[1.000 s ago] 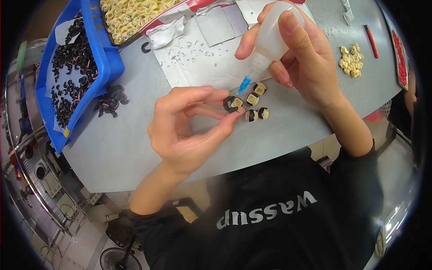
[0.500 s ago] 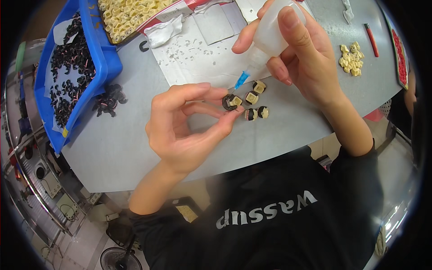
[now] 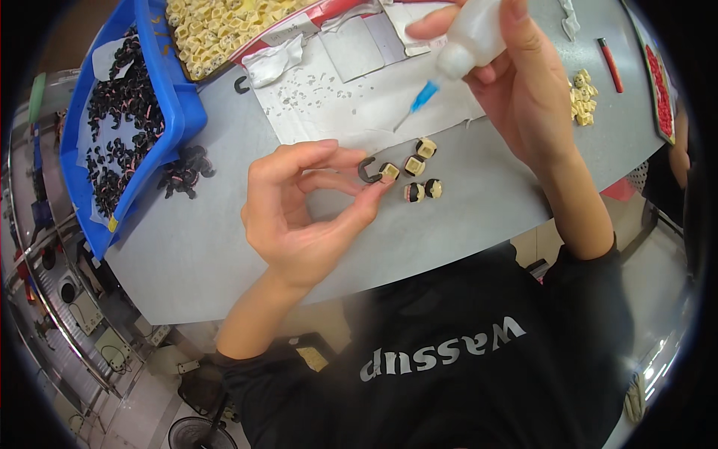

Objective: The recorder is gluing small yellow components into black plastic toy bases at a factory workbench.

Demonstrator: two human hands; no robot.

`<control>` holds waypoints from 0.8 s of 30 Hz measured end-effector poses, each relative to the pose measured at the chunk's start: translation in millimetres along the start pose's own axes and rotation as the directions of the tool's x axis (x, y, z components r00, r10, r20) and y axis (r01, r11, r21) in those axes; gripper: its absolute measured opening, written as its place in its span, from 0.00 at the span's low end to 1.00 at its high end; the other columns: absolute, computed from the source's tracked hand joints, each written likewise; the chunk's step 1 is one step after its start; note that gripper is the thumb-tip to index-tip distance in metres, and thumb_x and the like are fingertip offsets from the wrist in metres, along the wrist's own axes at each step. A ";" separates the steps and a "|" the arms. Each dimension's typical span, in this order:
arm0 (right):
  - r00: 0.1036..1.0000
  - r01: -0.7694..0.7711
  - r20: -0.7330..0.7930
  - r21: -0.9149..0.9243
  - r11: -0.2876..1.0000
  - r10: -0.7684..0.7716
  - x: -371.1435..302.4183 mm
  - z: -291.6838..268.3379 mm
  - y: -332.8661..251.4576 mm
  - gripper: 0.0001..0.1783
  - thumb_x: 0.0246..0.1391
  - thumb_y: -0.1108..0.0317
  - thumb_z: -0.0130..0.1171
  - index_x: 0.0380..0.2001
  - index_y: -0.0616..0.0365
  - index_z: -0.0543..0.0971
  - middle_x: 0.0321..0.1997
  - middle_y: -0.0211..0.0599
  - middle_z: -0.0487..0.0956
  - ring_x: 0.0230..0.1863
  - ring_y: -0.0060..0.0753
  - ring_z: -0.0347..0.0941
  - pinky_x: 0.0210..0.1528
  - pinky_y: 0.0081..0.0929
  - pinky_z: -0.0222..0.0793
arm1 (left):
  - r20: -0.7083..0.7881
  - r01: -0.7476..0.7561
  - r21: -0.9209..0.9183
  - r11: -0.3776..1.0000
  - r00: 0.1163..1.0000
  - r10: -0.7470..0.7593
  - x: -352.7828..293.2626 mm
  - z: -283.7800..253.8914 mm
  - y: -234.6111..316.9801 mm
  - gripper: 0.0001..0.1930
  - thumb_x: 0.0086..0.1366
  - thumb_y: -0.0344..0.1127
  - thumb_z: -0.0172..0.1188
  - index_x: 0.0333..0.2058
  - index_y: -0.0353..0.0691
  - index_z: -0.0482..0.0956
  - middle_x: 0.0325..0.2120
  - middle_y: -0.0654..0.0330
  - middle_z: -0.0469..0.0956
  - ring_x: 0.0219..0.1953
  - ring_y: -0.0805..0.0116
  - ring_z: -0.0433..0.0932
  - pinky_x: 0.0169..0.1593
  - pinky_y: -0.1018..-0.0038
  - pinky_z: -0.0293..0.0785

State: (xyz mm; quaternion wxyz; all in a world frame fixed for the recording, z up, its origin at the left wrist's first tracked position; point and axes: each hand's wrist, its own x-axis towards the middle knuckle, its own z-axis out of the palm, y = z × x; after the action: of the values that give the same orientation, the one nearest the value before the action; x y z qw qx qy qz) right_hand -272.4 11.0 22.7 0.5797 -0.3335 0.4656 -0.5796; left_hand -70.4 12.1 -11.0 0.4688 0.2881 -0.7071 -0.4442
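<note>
My left hand [image 3: 299, 213] pinches a small black C-shaped piece [image 3: 368, 170] between thumb and fingers. Touching that piece and the thumb tip is a small cream block [image 3: 389, 173] with a dark edge; whether the fingers grip it too, I cannot tell. My right hand [image 3: 535, 105] is wrapped round a translucent white squeeze bottle [image 3: 479, 37], tilted down and to the left. Its blue needle tip [image 3: 425, 96] points toward the left hand, apart from the pieces. Just right of the left fingertips, several cream-and-black pieces [image 3: 414, 165] lie on the grey table [image 3: 471, 217].
At left stands a blue bin [image 3: 178, 112] of black parts, with a few black pieces [image 3: 187, 172] beside it. Behind are a tray of cream pieces [image 3: 217, 26] and a white sheet [image 3: 329, 112] with grey bits. Cream pieces [image 3: 583, 97] and a red pen-like stick [image 3: 611, 66] lie at right.
My right hand has drawn the bottle up and to the right, so its needle has come away from the pieces at my left fingertips. The left hand has barely shifted.
</note>
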 end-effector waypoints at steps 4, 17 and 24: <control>0.991 0.079 -0.111 0.085 0.993 -0.070 -4.7 4.4 -15.1 0.21 0.57 0.49 0.43 0.40 0.58 0.64 0.38 0.47 0.75 0.25 0.16 0.64 0.28 0.12 0.61 | -0.039 0.033 0.030 0.999 0.999 -0.032 -1.1 -1.3 -1.1 0.25 0.41 0.15 0.65 0.39 0.30 0.65 0.31 0.52 0.73 0.31 0.70 0.77 0.28 0.80 0.76; 0.732 0.630 0.452 -0.733 0.255 -0.510 -32.5 -39.4 21.4 0.17 0.37 0.79 0.63 0.33 0.62 0.70 0.39 0.44 0.74 0.38 0.40 0.73 0.39 0.28 0.69 | -0.070 0.072 0.068 0.995 0.995 -0.068 -1.7 -3.4 4.4 0.23 0.43 0.16 0.64 0.39 0.31 0.66 0.32 0.53 0.72 0.31 0.70 0.76 0.30 0.80 0.76; 0.739 0.544 0.433 -0.835 0.079 -0.517 -47.3 -36.5 11.0 0.14 0.37 0.77 0.61 0.32 0.61 0.72 0.38 0.39 0.74 0.38 0.38 0.71 0.39 0.30 0.67 | -0.091 0.094 0.092 0.991 0.992 -0.085 -1.5 -4.0 5.7 0.23 0.43 0.16 0.63 0.39 0.31 0.66 0.32 0.52 0.72 0.31 0.70 0.76 0.30 0.80 0.74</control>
State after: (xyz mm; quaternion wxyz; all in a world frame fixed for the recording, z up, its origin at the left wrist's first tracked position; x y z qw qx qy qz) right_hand -297.3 64.2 7.1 0.0304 -0.7531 0.5477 -0.3634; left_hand -66.1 14.4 -5.8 0.4643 0.3607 -0.6929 -0.4174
